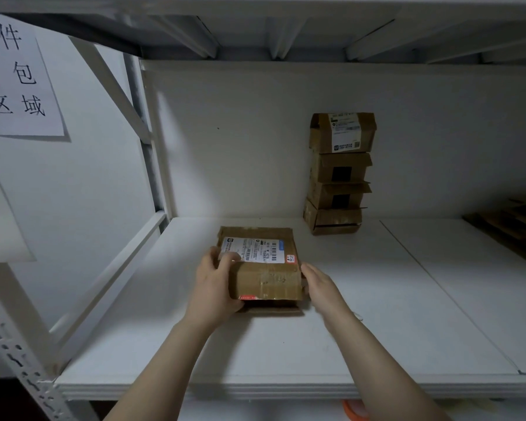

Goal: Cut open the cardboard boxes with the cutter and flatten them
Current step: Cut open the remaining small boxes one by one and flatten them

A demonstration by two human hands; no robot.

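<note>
Spanning the view, the white shelf board [377, 314] carries a stack of four brown cardboard boxes [337, 174] at its back wall and, nearer me, a flat brown cardboard box with a white label [266, 276]. My left hand [216, 284] grips its left edge; my right hand [321, 287] lays straight fingers against its right side.
</note>
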